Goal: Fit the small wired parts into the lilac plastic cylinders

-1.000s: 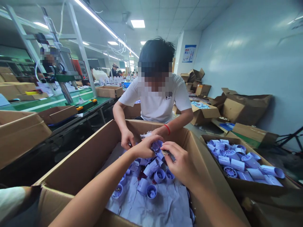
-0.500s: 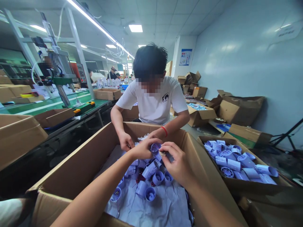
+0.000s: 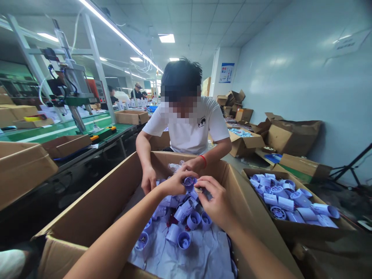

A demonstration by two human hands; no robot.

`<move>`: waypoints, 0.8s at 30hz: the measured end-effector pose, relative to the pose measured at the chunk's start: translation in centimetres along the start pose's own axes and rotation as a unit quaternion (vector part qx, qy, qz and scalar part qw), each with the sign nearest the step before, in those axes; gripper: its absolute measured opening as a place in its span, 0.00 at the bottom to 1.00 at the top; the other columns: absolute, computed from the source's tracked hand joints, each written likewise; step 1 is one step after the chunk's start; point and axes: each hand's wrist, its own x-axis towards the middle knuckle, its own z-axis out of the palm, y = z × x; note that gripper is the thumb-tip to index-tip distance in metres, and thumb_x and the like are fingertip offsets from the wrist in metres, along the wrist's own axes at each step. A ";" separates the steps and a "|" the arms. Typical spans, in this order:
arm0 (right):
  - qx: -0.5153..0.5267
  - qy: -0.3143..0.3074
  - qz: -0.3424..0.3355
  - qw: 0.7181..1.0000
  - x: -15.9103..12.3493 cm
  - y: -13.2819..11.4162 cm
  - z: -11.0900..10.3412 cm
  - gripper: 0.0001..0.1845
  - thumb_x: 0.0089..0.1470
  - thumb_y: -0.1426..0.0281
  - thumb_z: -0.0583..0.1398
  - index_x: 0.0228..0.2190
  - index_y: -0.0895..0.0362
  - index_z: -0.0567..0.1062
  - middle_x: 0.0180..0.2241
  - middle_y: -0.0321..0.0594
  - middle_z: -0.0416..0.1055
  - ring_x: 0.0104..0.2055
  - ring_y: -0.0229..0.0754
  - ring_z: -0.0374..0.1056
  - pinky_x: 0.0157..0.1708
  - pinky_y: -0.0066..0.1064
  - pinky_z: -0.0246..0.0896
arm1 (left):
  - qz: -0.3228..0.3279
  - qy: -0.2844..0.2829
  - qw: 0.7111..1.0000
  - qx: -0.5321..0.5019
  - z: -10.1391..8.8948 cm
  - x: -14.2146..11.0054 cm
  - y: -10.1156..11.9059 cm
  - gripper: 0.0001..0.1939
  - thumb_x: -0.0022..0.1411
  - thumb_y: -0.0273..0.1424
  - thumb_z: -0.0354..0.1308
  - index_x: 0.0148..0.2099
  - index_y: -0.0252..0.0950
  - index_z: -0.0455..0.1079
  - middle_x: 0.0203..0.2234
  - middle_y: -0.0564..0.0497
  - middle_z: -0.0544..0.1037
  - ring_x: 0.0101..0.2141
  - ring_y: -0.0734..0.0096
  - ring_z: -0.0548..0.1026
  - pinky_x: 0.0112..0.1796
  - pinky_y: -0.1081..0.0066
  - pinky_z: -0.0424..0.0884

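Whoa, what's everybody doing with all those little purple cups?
Two people are working over one big cardboard box. The left hand holds a purple cup, and the right hand pinches a small pale piece beside it; what that piece is, I can't tell. The person in the white shirt sits across, reaching into the same box. More cups lie loose there on crumpled paper, and another box on the right holds a heap of them.
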 end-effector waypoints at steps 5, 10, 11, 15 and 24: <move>-0.003 -0.001 -0.004 1.000 -0.1 -0.2 0.2 0.10 0.52 0.79 0.55 0.33 0.54 0.74 0.37 0.41 0.72 0.40 0.41 0.70 0.43 0.33 0.67 | -0.018 0.017 1.000 0.008 0.1 0.1 0.0 0.28 0.38 0.15 0.57 0.45 0.37 0.71 0.43 0.49 0.59 0.50 0.61 0.63 0.55 0.59 0.59; -0.004 0.012 -0.010 1.000 -0.1 -0.2 0.2 0.10 0.52 0.77 0.56 0.32 0.54 0.75 0.37 0.41 0.72 0.40 0.42 0.70 0.43 0.34 0.68 | -0.022 0.005 1.000 0.012 0.0 0.1 -0.1 0.30 0.37 0.15 0.58 0.46 0.38 0.71 0.41 0.51 0.59 0.48 0.62 0.63 0.55 0.59 0.58; -0.003 0.014 -0.011 1.000 -0.1 -0.1 0.2 0.10 0.52 0.77 0.56 0.32 0.54 0.75 0.37 0.41 0.72 0.40 0.42 0.70 0.43 0.34 0.68 | -0.021 0.004 1.000 0.009 0.1 0.1 -0.2 0.30 0.37 0.15 0.58 0.46 0.38 0.71 0.41 0.51 0.59 0.47 0.62 0.63 0.55 0.59 0.59; 0.004 0.013 -0.001 1.000 -0.1 0.1 0.3 0.10 0.52 0.77 0.55 0.33 0.54 0.75 0.37 0.42 0.72 0.40 0.42 0.70 0.42 0.34 0.68 | -0.026 0.017 1.000 -0.002 0.1 0.1 -0.2 0.29 0.38 0.14 0.58 0.45 0.38 0.71 0.41 0.50 0.58 0.48 0.63 0.63 0.54 0.61 0.60; 0.012 0.021 0.029 0.999 -0.1 0.1 0.4 0.06 0.52 0.75 0.57 0.31 0.54 0.74 0.36 0.42 0.72 0.40 0.43 0.70 0.40 0.33 0.68 | -0.044 0.028 0.999 -0.013 -0.3 0.0 0.5 0.22 0.44 0.16 0.58 0.43 0.38 0.72 0.41 0.50 0.58 0.51 0.62 0.61 0.54 0.63 0.60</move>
